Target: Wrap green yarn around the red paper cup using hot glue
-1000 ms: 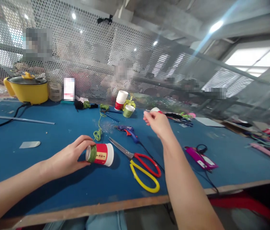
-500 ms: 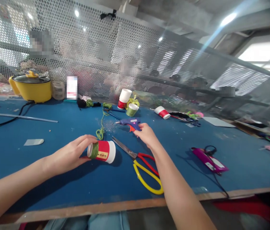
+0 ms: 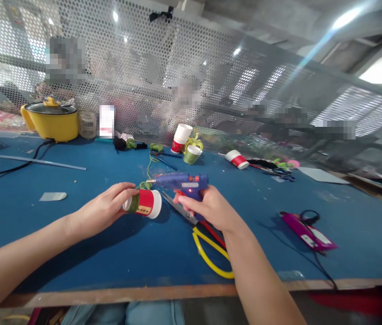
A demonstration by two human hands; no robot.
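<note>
My left hand (image 3: 109, 206) grips a red and white paper cup (image 3: 148, 203) lying on its side, its narrow end wrapped in green yarn (image 3: 132, 202). In my right hand (image 3: 207, 205) is a blue glue gun (image 3: 180, 181), gripped by its handle, with a small red light showing. Its nozzle points left, just above the cup and near the loose green yarn. Under the gun and my right wrist lie large scissors (image 3: 211, 253) with red and yellow handles, blades pointing up and left.
Along the back of the blue table (image 3: 92, 266) stand a yellow pot (image 3: 57, 124), a jar (image 3: 87, 125), a phone (image 3: 106, 121) and more cups (image 3: 181, 137). A purple box (image 3: 308, 232) with a cable sits at the right.
My right hand has raised the glue gun off the table and brought it left and closer, over the scissors and toward the cup. My left hand has lifted the cup slightly. The view has shifted a little.
</note>
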